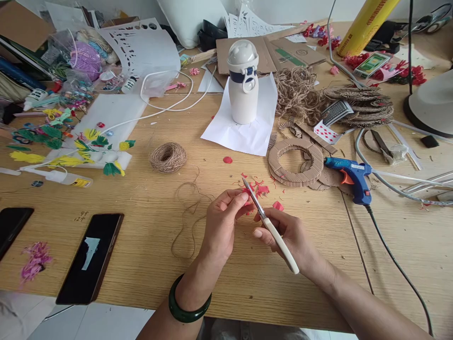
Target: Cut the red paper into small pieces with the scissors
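My right hand (288, 236) is closed on white-handled scissors (281, 243), whose blades point up and to the left. Pinched between the fingertips of my left hand (224, 217) is a small piece of red paper (245, 192), mostly hidden by the fingers. The blades lie right at this piece. Red scraps (262, 189) are scattered on the table just beyond the hands, and a folded red bit (278, 206) rests near my right fingers. Farther off lies a small red disc (228, 160). A dark green bangle circles my left wrist.
A ball of twine (168, 157) sits left of my hands, its loose strand trailing toward me. Beyond stands a white bottle (243, 85) on paper. Cardboard rings (295, 162) and a blue glue gun (354, 177) lie to the right. At left is a phone (90, 259).
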The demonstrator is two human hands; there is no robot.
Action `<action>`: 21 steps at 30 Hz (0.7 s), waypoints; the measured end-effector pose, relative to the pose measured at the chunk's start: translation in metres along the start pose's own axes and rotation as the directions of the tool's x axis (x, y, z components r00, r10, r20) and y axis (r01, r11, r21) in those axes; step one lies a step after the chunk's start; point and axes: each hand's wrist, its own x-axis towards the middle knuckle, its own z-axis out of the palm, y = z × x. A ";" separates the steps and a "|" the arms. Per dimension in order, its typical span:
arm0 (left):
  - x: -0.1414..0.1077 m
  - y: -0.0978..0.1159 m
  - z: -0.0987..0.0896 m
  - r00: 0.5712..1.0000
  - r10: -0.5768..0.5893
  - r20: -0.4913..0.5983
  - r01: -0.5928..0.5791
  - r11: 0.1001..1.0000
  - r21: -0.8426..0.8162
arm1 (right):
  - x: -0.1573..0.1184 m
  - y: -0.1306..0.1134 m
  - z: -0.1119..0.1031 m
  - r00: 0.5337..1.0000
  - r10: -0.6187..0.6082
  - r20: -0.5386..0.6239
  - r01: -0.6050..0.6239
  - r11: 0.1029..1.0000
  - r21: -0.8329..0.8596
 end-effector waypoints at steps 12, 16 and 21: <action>0.002 0.000 0.000 1.000 -0.002 -0.024 0.002 1.000 0.000 | 0.000 -0.002 0.001 1.000 0.021 -0.014 -0.022 1.000 -0.015; 0.001 0.000 0.000 1.000 -0.001 -0.010 0.001 1.000 0.005 | 0.000 -0.002 0.001 1.000 0.022 -0.006 -0.022 1.000 0.008; 0.000 -0.001 0.001 1.000 -0.017 -0.002 0.017 1.000 -0.002 | 0.000 -0.003 0.001 1.000 0.019 -0.007 -0.019 1.000 0.010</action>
